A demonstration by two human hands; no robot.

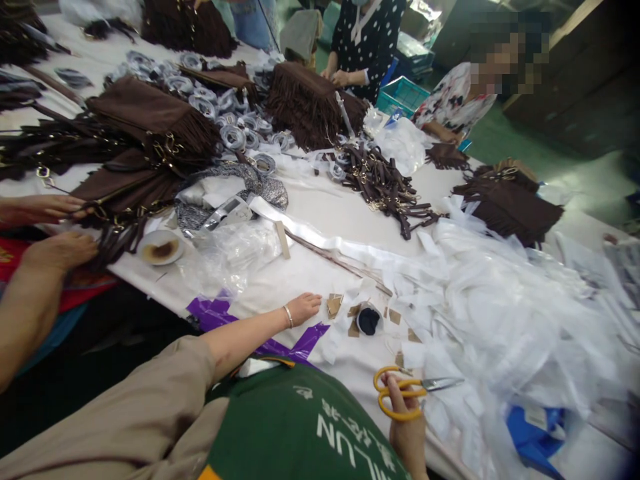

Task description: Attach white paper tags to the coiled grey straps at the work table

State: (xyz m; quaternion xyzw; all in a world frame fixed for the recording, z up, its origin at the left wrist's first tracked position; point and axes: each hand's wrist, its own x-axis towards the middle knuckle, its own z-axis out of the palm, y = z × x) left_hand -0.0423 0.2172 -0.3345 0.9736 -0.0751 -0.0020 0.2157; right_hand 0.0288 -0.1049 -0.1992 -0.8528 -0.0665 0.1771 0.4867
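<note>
My left hand lies palm down at the table's near edge, fingers stretched out, nothing visible in it. Just right of its fingertips are small brown cardboard pieces and a small cup with something dark inside. Yellow-handled scissors are in my right hand, which is wrapped round the handles. Their metal blades point right, over white sheets. Purple tape runs along the edge beside my left forearm.
Clear plastic bags and white sheets are heaped at right. Dark brown fringed bags and short straps with gold clasps cover the far side. A co-worker's hands are at left among bags. Other people stand across the white table.
</note>
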